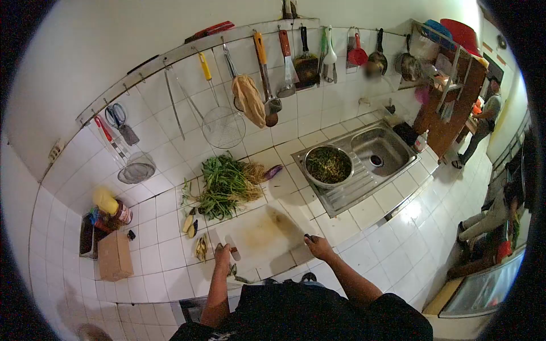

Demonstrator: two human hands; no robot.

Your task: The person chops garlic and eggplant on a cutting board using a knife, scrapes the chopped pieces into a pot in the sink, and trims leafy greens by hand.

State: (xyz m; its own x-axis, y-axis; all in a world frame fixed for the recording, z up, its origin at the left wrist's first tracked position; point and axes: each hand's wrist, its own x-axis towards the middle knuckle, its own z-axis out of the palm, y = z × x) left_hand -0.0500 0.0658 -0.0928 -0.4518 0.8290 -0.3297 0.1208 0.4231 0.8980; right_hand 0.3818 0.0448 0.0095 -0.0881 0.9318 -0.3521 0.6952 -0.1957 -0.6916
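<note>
A pale cutting board [259, 238] lies on the tiled counter in front of me. My right hand [319, 248] is closed on a dark handle at the board's right edge; a broad knife blade [284, 223] appears to reach from it over the board, blurred. My left hand [222, 254] is closed at the board's left edge, with a small reddish-brown piece [235, 253] by its fingers that I cannot identify. Behind the board lies a heap of leafy greens [220, 184] with roots, beside a purple eggplant [273, 171]. Yellowish peels [201, 249] lie to the left.
A metal bowl of chopped greens [328, 166] stands on the drainboard by the sink [382, 149]. Utensils, including a wire skimmer [223, 127], hang on the wall. A cardboard box [115, 256] sits at left. Another person [488, 116] stands at far right.
</note>
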